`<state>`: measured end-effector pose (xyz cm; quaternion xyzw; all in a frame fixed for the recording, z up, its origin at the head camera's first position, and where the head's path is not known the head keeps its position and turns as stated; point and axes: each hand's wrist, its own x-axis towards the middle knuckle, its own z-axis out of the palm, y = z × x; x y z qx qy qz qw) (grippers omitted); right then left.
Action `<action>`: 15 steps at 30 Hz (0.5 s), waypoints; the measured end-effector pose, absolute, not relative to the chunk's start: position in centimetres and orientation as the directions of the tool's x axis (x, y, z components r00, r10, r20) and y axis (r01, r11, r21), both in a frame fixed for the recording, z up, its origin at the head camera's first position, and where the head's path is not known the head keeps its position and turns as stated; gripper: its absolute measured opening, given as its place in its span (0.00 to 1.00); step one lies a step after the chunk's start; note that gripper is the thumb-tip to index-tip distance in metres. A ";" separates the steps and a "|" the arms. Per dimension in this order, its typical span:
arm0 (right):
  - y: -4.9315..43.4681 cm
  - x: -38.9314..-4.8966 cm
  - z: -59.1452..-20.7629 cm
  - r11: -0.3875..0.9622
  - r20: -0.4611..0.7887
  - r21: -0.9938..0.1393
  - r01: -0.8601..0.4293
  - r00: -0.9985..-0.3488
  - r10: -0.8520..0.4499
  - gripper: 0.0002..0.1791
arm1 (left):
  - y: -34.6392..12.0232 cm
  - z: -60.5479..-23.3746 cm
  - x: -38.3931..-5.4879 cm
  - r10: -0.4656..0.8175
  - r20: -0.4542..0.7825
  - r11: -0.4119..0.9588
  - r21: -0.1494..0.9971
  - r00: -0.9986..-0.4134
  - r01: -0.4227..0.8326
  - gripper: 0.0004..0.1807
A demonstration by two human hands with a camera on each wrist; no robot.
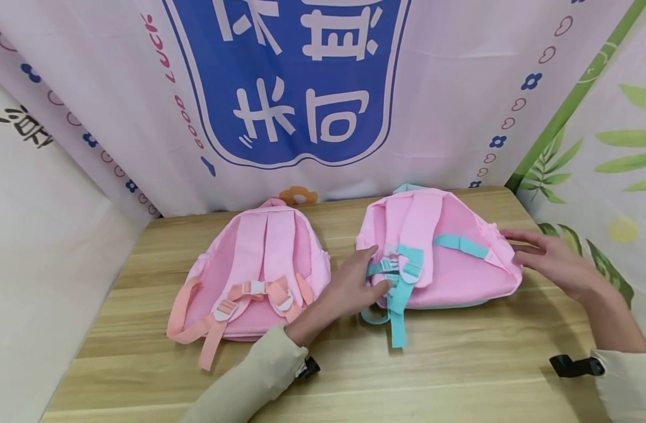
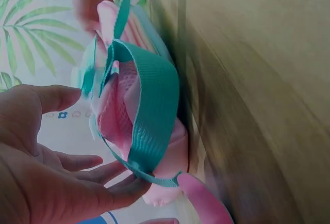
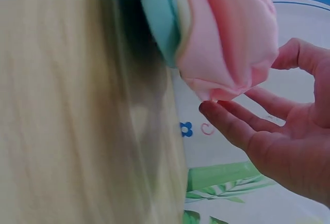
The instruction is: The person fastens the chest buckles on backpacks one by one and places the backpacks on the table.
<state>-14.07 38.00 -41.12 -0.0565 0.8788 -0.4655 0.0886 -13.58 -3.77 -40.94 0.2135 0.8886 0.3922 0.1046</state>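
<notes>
A pink backpack with teal straps (image 1: 471, 276) lies with its back panel up on the table. My left hand (image 1: 354, 282) is at its left side, thumb beside the teal webbing and white buckle (image 1: 390, 265). In the left wrist view that hand (image 2: 56, 152) has its fingers spread, their tips at the teal strap loop (image 2: 154, 110). My right hand (image 1: 561, 261) is at the backpack's right side. In the right wrist view its loosely bent fingers (image 3: 232, 123) touch the pink side pocket (image 3: 227, 53) from below, with the thumb at the other side.
Left of it lies a second pink backpack with orange straps (image 1: 254, 252), its white chest buckle (image 1: 254, 287) fastened. Both rest on a wooden table (image 1: 354, 382). A printed cloth (image 1: 449, 117) hangs along the table's back edge. Black wrist mounts (image 1: 573, 366) sit at the sleeves.
</notes>
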 end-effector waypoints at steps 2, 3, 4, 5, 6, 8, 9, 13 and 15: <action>37.5 -14.1 -41.4 0.562 -0.123 -0.827 -0.012 -0.972 -0.201 0.34 | -3.9 -40.9 -13.4 0.464 -0.010 0.603 0.737 -0.886 0.307 0.43; 37.3 -14.2 -41.5 0.564 -0.136 -0.825 -0.007 -0.968 -0.211 0.34 | -4.0 -40.8 -13.3 0.465 -0.007 0.603 0.735 -0.885 0.311 0.43; 37.1 -14.3 -41.5 0.571 -0.147 -0.821 -0.004 -0.965 -0.219 0.34 | -4.1 -40.8 -13.2 0.465 -0.005 0.604 0.732 -0.885 0.314 0.43; 36.9 -14.4 -41.6 0.579 -0.153 -0.816 -0.005 -0.963 -0.224 0.34 | -4.2 -40.8 -13.1 0.464 -0.003 0.607 0.730 -0.886 0.315 0.42; 36.7 -14.5 -41.7 0.587 -0.160 -0.810 -0.005 -0.960 -0.229 0.34 | -4.4 -40.8 -13.0 0.462 -0.001 0.609 0.727 -0.887 0.317 0.42; 36.4 -14.7 -41.8 0.605 -0.175 -0.796 -0.004 -0.956 -0.237 0.34 | -4.6 -40.8 -12.9 0.458 0.008 0.614 0.720 -0.889 0.323 0.40; 36.2 -14.7 -41.9 0.615 -0.181 -0.788 -0.005 -0.954 -0.240 0.33 | -4.8 -40.9 -12.9 0.456 0.013 0.616 0.716 -0.890 0.327 0.39; 35.5 -15.0 -42.2 0.635 -0.217 -0.773 -0.001 -0.940 -0.265 0.33 | -5.4 -40.9 -12.9 0.451 0.046 0.617 0.706 -0.891 0.349 0.35; 35.2 -15.1 -42.3 0.631 -0.222 -0.776 -0.006 -0.933 -0.282 0.32 | -5.7 -41.0 -12.9 0.452 0.063 0.617 0.698 -0.890 0.363 0.33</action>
